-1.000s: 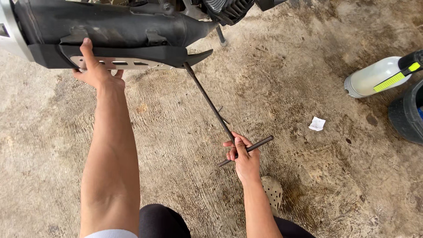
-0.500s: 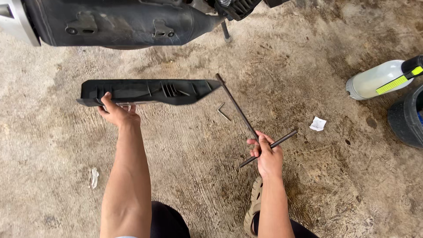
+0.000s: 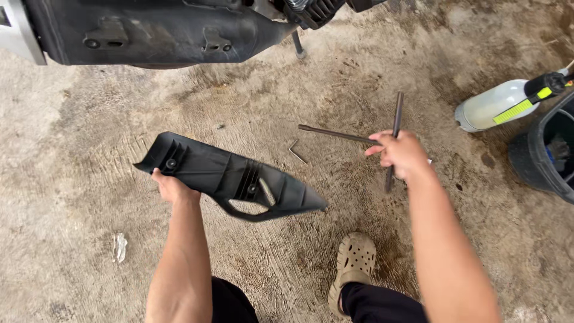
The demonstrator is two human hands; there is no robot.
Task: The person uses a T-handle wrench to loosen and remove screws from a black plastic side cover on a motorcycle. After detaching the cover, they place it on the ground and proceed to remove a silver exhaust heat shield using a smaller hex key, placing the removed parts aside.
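I see the black exhaust (image 3: 161, 30) overhead at the top, clear of both hands. My left hand (image 3: 170, 186) is closed on the near edge of the black plastic cover (image 3: 230, 178), which hangs tilted above the concrete floor (image 3: 89, 119); gripped at one end only, it could twist loose and crack on landing. My right hand (image 3: 402, 154) is wrapped around the T-handle wrench (image 3: 394, 128), whose long shaft could swing and clip the spray bottle (image 3: 499, 104). The small hex key (image 3: 296, 151) lies loose between the hands, easily kicked away by my shoe (image 3: 354, 263).
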